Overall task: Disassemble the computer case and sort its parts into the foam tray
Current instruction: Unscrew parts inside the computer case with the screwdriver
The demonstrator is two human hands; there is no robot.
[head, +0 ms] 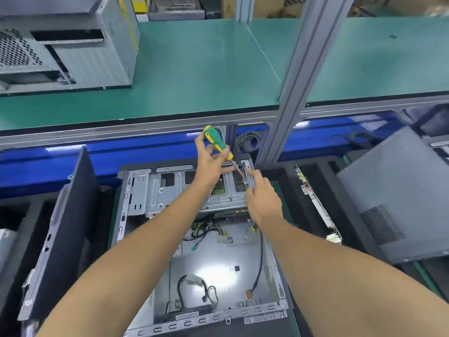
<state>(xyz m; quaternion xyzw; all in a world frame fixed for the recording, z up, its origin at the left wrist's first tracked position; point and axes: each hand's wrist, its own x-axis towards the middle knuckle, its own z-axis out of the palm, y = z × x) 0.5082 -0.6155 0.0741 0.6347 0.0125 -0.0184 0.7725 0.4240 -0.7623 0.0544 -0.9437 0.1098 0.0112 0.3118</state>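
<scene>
An electronics disassembly workshop is indicated: green antistatic mats (pixel 194 76) are laid on aluminium-framed benches (pixel 298 76), and stripped computer cases (pixel 68 42) and stacked cartons (pixel 267 7) are seen.

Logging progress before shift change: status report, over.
Left hand grips green-and-yellow screwdriver, tip at open grey metal computer case's drive cage. Right hand steadies cage. Nothing blocking.

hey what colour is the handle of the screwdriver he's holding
Green with yellow parts, seen in the head view: the screwdriver handle in the left hand.
</scene>
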